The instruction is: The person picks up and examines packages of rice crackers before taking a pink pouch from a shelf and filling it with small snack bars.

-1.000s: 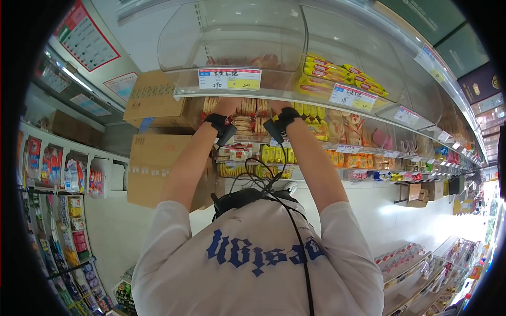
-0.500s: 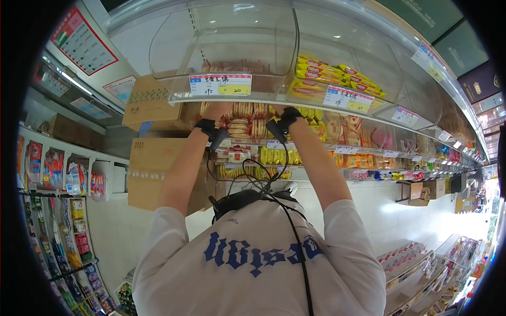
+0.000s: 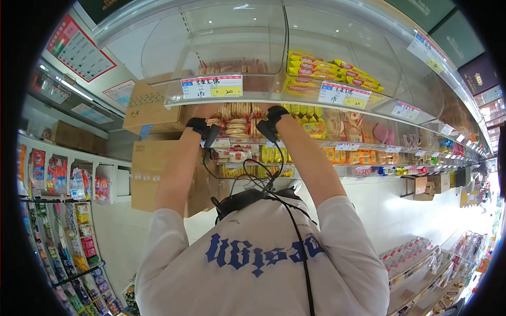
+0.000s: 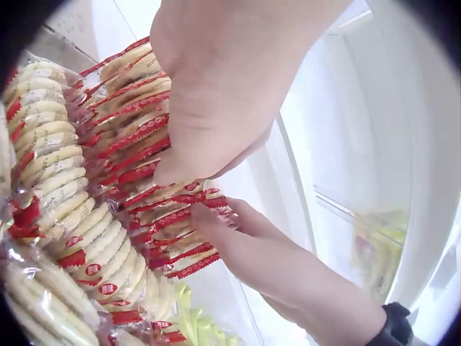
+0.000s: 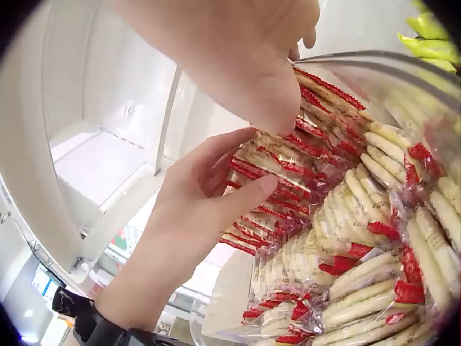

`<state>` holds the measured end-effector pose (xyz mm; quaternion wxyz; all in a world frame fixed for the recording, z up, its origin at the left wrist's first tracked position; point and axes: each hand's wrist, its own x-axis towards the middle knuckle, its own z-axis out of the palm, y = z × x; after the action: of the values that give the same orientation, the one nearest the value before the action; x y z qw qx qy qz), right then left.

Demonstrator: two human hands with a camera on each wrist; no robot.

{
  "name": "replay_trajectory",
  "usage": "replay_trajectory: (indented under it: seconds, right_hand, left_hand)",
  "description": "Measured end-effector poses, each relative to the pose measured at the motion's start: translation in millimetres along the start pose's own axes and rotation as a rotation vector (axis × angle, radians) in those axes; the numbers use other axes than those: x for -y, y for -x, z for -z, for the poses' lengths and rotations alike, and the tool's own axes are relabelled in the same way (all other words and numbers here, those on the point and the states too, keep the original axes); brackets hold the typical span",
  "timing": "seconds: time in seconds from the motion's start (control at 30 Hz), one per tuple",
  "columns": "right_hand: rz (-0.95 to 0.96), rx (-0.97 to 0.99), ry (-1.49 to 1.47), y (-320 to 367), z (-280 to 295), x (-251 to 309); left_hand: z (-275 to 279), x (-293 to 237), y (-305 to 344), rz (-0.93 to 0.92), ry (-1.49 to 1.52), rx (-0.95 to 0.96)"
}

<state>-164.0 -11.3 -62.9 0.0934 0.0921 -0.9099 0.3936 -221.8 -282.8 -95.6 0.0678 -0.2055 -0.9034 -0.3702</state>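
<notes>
While the person stretches both arms upward, the tall shelf rack fills the head view, with its top level carrying the clear bin. Stacked cardboard boxes stand to the left of the clear bin and lower down. Yellow wafer packs lie in the compartment just to the right of the clear bin.

A row of cracker packs, round pale biscuits in clear wrap with red sealed ends, sits directly below the clear bin's front edge, between the two wrists. More of the same show through the clear bin's wall above.

The left hand comes up under the clear bin on its left side. Its thumb lies across the red ends of the packs and its fingers curl in on the other side, clamped on a pack at the edge of the stack. From the left wrist view the same hand covers the top of the packs.

The right hand comes in below the clear bin's right half, touching the packs' lower ends. Its fingers are buried among the wrappers, so I cannot tell whether they grip or only press.

A white and yellow price label is clipped to the clear bin's front edge.
</notes>
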Motion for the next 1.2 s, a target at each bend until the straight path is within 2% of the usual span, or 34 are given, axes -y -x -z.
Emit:
replay_trajectory:
  seconds: [0.2, 0.5, 1.03, 1.2]
  right_hand:
    - [0.007, -0.007, -0.073, 0, 23, -11]
    - [0.003, 0.022, -0.147, 18, 34, -13]
    - [-0.029, 0.057, -0.233, 22, 24, -7]
    - [0.025, -0.025, -0.113, 21, 27, -21]
  left_hand:
    - [0, -15, 14, 0.000, -0.041, -0.009]
    - [-20, -37, -10, 0.015, -0.107, 0.015]
    - [-2, -16, 0, 0.093, -0.004, 0.023]
    - [3, -18, 3, 0.110, 0.029, 0.033]
